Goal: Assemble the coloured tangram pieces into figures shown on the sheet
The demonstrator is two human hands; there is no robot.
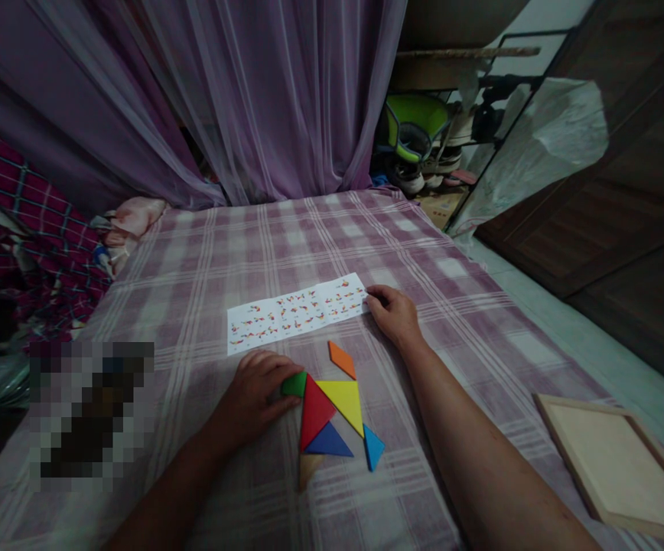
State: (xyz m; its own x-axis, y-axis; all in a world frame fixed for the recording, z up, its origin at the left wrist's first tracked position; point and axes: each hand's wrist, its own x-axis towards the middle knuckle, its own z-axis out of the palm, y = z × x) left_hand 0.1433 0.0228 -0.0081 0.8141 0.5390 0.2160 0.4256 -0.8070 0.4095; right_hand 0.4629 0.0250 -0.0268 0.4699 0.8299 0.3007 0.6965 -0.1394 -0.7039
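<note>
On bed, left hand [257, 390] w/ fingers loose touches green piece [294, 384]; right hand [394, 314] flat pins pattern sheet [297, 312].

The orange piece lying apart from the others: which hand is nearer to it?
Right, though only slightly. The right hand rests on the pattern sheet, just beyond and to the right of the orange piece. The left hand is to its left, touching the green piece.

Purple curtain [263, 92] hangs at the back, checked sheet [206, 252] covers the bed. A plaid cloth [27, 222] is heaped on the left. Empty wooden tray [619, 463] sits bottom right, plastic bag [544, 145] and shoe rack [441, 138] behind it.
</note>
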